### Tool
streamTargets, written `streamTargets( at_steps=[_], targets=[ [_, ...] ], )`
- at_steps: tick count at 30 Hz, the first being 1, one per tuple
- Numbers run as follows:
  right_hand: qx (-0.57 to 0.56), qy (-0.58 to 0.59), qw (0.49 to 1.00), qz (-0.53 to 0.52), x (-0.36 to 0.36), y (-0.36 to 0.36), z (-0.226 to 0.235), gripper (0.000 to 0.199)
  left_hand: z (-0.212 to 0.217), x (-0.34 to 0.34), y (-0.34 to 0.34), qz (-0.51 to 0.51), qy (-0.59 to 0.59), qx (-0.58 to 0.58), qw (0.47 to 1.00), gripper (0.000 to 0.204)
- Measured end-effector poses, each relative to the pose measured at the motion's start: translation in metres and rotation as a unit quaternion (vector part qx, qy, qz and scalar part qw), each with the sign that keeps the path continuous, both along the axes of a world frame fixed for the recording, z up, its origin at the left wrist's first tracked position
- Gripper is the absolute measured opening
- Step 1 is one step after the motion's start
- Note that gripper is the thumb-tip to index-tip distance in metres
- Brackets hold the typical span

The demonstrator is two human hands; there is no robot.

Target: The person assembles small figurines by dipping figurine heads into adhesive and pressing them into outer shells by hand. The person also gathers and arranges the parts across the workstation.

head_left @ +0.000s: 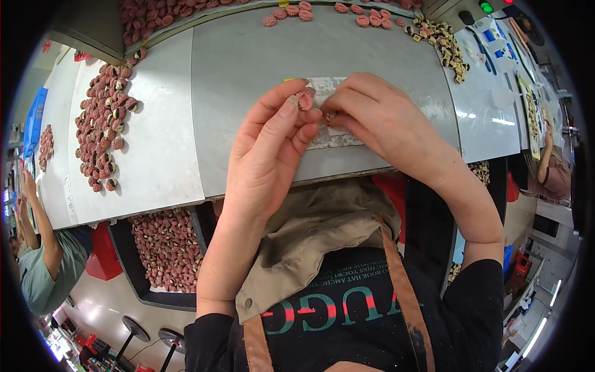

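In front of my chest, above the grey tabletop, my two hands work close together. Between the thumb and fingers of my left hand point(263, 139) is a small pink ridged shell-shaped piece point(305, 100), its hollow side partly showing. My right hand point(387, 121) has its fingers pinched around a tiny cream-and-dark piece point(330, 116), mostly covered by the fingertips. The fingertips of both hands nearly meet; whether the two pieces touch I cannot tell. Beneath them lies a worn, whitish patchy mat point(334, 139).
Joined pink-and-cream pieces point(102, 124) are heaped at the left. Loose pink shells point(372, 18) lie along the far edge, cream-and-dark pieces point(443, 46) at far right. A black bin point(167, 301) of pink pieces stands below the table. Other people work at both sides.
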State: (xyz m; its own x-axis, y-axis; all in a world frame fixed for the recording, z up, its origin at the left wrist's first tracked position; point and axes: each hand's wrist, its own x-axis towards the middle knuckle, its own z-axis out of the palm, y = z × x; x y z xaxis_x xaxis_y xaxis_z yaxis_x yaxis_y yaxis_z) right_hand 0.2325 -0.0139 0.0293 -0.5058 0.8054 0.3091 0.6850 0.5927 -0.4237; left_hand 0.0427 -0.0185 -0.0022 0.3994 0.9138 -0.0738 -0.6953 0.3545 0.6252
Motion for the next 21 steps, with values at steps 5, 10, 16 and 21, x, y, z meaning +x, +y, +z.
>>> streamTargets(
  at_steps=[5, 10, 16, 21],
  targets=[
    [0.019, -0.022, 1.000, -0.007, 0.001, 0.000, 0.002, 0.016, -0.009, -0.006, 0.004, -0.019, -0.032, 0.008, 0.999, 0.031],
    [0.019, -0.015, 1.000, -0.003, 0.000, 0.002, 0.001, 0.016, -0.005, -0.007, 0.004, -0.018, -0.041, 0.005, 0.999, 0.031],
    [0.016, -0.007, 1.000, -0.010, -0.004, -0.003, 0.005, 0.016, -0.003, -0.011, 0.002, -0.015, -0.048, 0.001, 0.999, 0.030],
    [-0.007, 0.015, 1.000, -0.023, -0.006, -0.004, 0.005, 0.015, 0.014, -0.006, -0.004, 0.026, 0.057, -0.017, 0.998, 0.030]
  ],
)
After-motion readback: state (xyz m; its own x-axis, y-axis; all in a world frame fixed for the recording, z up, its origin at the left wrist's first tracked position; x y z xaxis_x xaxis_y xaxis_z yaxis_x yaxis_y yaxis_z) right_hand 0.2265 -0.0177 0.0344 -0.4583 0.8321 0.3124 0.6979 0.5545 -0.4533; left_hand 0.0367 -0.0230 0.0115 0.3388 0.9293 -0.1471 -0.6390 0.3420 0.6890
